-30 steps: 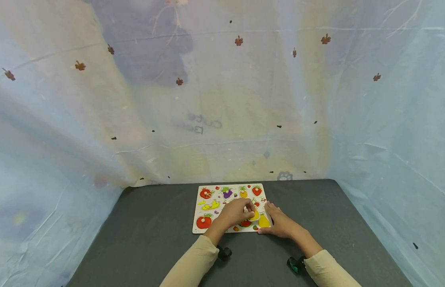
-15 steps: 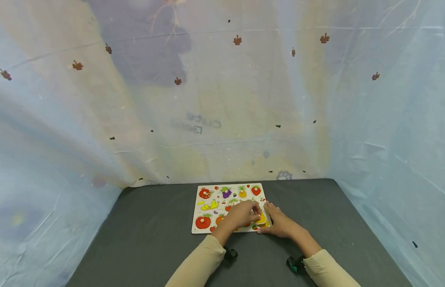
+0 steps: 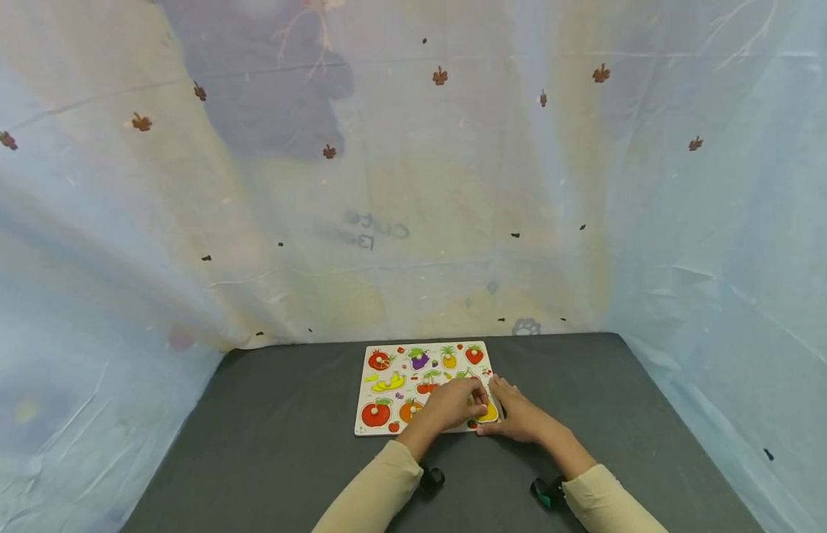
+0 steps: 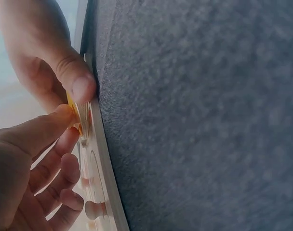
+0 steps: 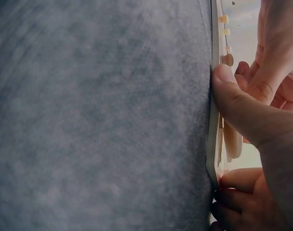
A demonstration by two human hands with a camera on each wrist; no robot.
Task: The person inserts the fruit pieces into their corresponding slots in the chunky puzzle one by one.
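A wooden fruit puzzle board (image 3: pixel 369 398) lies on the dark table. My left hand (image 3: pixel 453 403) pinches a yellow pear puzzle piece (image 3: pixel 488 413) over the board's near right corner, where a matching pear is printed. In the right wrist view the pear piece (image 5: pixel 233 142) sits slightly off the board's face. My right hand (image 3: pixel 520 416) holds that corner, its thumb on the near edge and its fingers along the right edge. The left wrist view shows the left thumb and index finger at the yellow piece, with the other fingers loosely bent.
Other knobbed fruit pieces lie in the board, among them a red apple (image 3: pixel 376 414), bananas (image 3: pixel 389 382), grapes (image 3: pixel 419 359) and a strawberry (image 3: pixel 474 355). Dark cloth covers the table (image 3: pixel 286 444). A pale printed curtain (image 3: pixel 413 185) hangs behind and at both sides.
My left hand has moved right and a little nearer with the pear piece, from over the watermelon to over the printed pear. My right hand stays at the corner.
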